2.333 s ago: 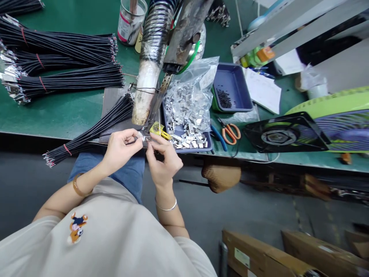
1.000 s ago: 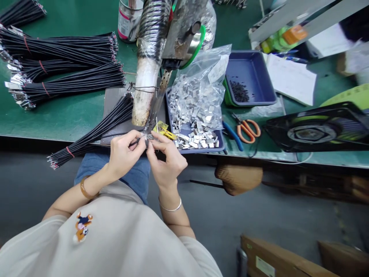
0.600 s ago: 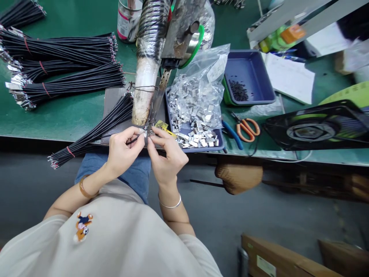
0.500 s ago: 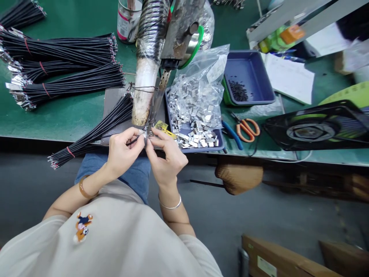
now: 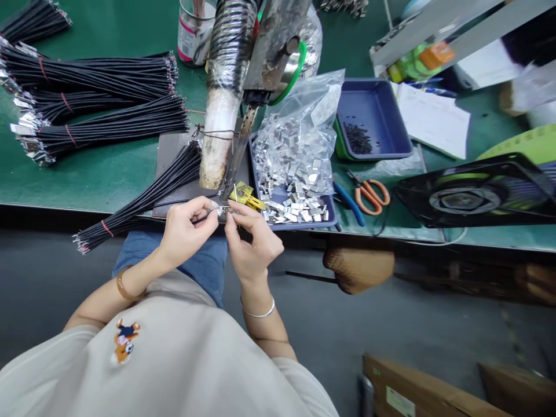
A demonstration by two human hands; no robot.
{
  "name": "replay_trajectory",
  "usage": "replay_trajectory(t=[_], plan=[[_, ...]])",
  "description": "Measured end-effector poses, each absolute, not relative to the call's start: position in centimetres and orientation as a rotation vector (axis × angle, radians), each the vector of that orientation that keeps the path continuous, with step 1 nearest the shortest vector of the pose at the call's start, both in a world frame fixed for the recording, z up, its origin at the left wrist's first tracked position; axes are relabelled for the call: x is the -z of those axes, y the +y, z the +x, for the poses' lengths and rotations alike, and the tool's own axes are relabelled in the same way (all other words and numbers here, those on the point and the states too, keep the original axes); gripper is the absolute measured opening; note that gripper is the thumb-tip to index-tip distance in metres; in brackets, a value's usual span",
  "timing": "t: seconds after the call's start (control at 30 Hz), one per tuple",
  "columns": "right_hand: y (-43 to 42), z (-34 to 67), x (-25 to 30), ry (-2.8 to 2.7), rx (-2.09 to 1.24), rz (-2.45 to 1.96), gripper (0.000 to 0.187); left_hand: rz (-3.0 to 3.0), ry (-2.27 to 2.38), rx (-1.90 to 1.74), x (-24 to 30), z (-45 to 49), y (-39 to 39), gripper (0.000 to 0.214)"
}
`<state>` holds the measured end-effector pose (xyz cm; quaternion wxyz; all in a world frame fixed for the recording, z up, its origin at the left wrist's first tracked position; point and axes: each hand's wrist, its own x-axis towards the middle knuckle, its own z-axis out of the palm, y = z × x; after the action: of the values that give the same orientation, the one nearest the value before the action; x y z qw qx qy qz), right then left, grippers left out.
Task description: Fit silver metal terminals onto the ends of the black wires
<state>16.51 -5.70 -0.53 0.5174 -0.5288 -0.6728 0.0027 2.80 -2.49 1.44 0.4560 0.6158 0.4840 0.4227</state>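
Observation:
My left hand (image 5: 187, 231) pinches a black cable near its end, thumb against fingertips. Close beside it, my right hand (image 5: 254, 234) has thumb and index finger closed on a small metal connector (image 5: 224, 211) at the cable's end. Fingertips partly cover the joint between the two. Just above the hands is the tip of a soldering iron (image 5: 240, 152) on a stand, next to a wrapped fume hose (image 5: 217, 121). A bundle of black cables (image 5: 147, 194) tied with a red band lies left of the hands, overhanging the table edge.
Right of the hands stands a blue tray (image 5: 332, 215) of metal connector shells, with a yellow clip (image 5: 248, 197) at its corner. Orange-handled scissors (image 5: 372, 197), blue-handled pliers (image 5: 350, 204), a blue bin (image 5: 393, 116) and a black fan (image 5: 473, 197) lie farther right. More cable bundles (image 5: 108, 130) lie left.
Both hands have drawn slightly down and to the right, away from the iron's tip. The metal connector between the fingers shows more now. My grip looks the same.

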Motion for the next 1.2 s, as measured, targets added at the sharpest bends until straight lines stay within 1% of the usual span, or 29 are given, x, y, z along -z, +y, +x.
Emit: replay_trajectory(t=[0.13, 0.2, 0.27, 0.33, 0.4, 0.47, 0.5, 0.6, 0.7, 0.77, 0.9, 1.0, 1.1, 1.2], plan=[[-5.8, 17.2, 0.7, -1.426, -0.279, -1.316, 0.003, 1.454, 1.026, -0.900, -1.6, 1.9, -2.7, 0.016], [-5.8, 17.7, 0.3, -1.295, -0.308, -1.322, 0.004, 1.455, 0.968, -0.825, -1.4, 1.4, -3.2, 0.015], [-5.8, 18.1, -0.3, -1.228, -0.175, -1.245, 0.006, 1.472, 0.955, -0.828, -1.0, 0.9, -3.6, 0.015], [-5.8, 18.3, -1.0, -1.197, 0.069, -1.102, 0.006, 1.553, 0.989, -0.937, -0.6, 0.3, -3.6, 0.015], [-6.1, 18.3, -1.6, -1.197, 0.275, -0.973, 0.004, 1.756, 1.083, -1.091, -0.3, -0.1, -2.9, 0.016], [-6.5, 18.2, -1.8, -1.228, 0.375, -0.920, 0.001, 2.069, 1.244, -1.176, -0.1, -0.4, -1.7, 0.020], [-6.7, 18.1, -1.8, -1.257, 0.383, -0.912, 0.003, 2.225, 1.344, -1.149, 0.0, -0.4, -0.9, 0.022], [-7.2, 17.7, -1.5, -1.293, 0.349, -0.939, 0.009, 2.506, 1.585, -0.848, 0.2, -0.3, 1.0, 0.025], [-7.2, 17.3, -1.3, -1.273, 0.363, -1.011, 0.013, 2.588, 1.598, -0.677, 0.5, -0.3, 2.1, 0.026], [-7.1, 17.1, -1.2, -1.292, 0.378, -1.060, 0.013, 2.622, 1.497, -0.650, 0.6, -0.8, 2.3, 0.026], [-6.9, 17.1, -1.3, -1.331, 0.372, -1.143, 0.003, 2.700, 1.222, -0.644, 0.6, -2.5, 2.8, 0.024], [-7.1, 17.5, -1.3, -1.328, 0.393, -1.196, 0.006, 2.726, 1.115, -0.654, 0.4, -3.2, 3.3, 0.023], [-7.3, 18.0, -1.1, -1.349, 0.399, -1.290, 0.008, 2.725, 1.122, -0.675, 0.2, -3.4, 3.5, 0.022], [-7.4, 18.6, -0.9, -1.398, 0.268, -1.397, 0.015, 2.701, 1.191, -0.719, 0.2, -3.1, 3.5, 0.023]])
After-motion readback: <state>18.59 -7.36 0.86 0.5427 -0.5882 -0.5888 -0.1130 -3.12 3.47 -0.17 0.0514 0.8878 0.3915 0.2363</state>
